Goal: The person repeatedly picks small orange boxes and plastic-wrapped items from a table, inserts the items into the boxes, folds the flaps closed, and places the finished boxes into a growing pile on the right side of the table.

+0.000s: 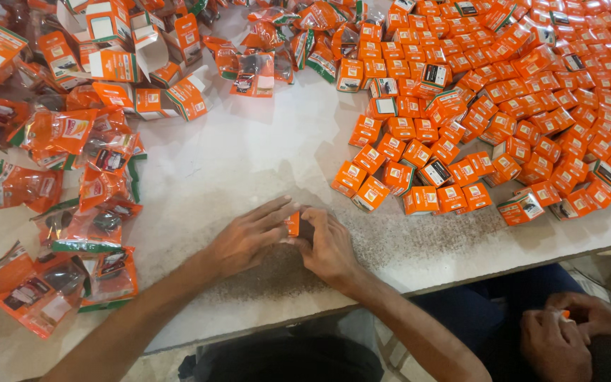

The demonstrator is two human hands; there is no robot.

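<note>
My left hand [249,237] and my right hand [330,247] meet near the front edge of the white table [249,155]. Between their fingertips sits a small orange box [293,223] with a dark part beside it. Both hands touch the box; my right hand's fingers curl around it and hide most of it. My left hand's fingers are stretched flat against its left side.
A big heap of small orange boxes [503,92] covers the table's right and far side. Orange plastic pouches [72,205] lie along the left, open cartons [129,49] at the far left. Another person's hands [567,329] hold something small at the lower right.
</note>
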